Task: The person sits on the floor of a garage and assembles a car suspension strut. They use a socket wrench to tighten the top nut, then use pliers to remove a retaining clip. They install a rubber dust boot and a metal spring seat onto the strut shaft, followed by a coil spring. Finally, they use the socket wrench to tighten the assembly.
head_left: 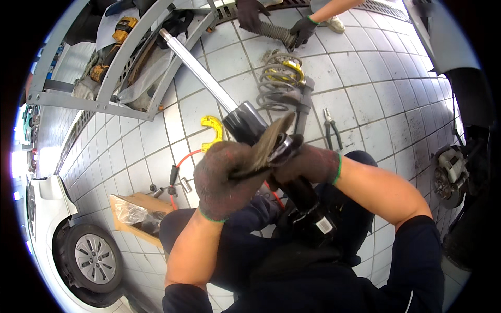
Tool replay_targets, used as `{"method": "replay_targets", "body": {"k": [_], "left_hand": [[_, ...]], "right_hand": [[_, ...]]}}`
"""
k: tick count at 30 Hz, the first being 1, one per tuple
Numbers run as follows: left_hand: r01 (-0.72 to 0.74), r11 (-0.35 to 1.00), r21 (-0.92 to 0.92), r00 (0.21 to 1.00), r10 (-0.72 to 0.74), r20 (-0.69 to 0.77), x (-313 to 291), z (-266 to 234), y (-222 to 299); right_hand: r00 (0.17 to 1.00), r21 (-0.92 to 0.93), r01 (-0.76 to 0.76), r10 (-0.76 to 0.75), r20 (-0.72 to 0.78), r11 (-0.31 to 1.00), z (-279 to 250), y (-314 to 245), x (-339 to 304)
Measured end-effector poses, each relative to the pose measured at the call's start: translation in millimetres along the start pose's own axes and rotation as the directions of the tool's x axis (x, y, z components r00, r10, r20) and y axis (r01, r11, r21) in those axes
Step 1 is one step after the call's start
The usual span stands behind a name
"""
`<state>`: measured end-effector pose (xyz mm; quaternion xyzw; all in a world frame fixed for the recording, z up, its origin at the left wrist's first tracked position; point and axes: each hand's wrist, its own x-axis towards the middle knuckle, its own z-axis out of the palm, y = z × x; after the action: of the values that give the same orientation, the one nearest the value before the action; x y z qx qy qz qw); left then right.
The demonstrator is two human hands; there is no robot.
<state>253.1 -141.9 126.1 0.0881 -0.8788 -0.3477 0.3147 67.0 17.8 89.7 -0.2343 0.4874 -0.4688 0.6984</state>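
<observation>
While the brown-gloved right hand (311,163) seems to clamp its fingers on a central black-and-chrome cylindrical strut (242,123), the brown-gloved left hand's (223,180) finger state is unclear; toward twelve o'clock, a grey metal coil spring (272,92) lies detached, joining seemingly undone.

I have a floor (365,68) of pale square tiles with dark joints around me, scuffed toward its right side. A slotted drain grating (386,9) follows its far edge. A grey metal rack (68,103) stands near its far left corner; bright light glares along the left edge.
</observation>
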Motion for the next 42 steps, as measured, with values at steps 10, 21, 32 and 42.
{"method": "replay_targets", "body": {"k": [10,21,32,42], "left_hand": [[0.039,0.982,-0.187,0.981,-0.002,0.192,10.9,-24.4,-2.6],[0.078,0.977,-0.2,0.981,-0.039,0.191,9.8,-31.2,-19.0],[0.515,0.825,-0.233,0.853,-0.468,0.231,9.3,-25.9,-13.1],[0.539,0.779,-0.319,0.805,-0.367,0.466,12.8,-55.9,-16.8]], "right_hand": [[0.902,-0.541,-0.184,-0.077,-0.424,0.821,39.5,-20.4,-43.2],[0.785,-0.568,-0.313,-0.129,-0.606,0.762,53.8,-37.1,-46.3],[0.846,-0.633,-0.361,-0.045,-0.531,0.684,65.2,-57.5,-33.3],[0.884,-0.738,-0.304,-0.11,-0.454,0.603,61.9,-38.1,-39.0]]}}
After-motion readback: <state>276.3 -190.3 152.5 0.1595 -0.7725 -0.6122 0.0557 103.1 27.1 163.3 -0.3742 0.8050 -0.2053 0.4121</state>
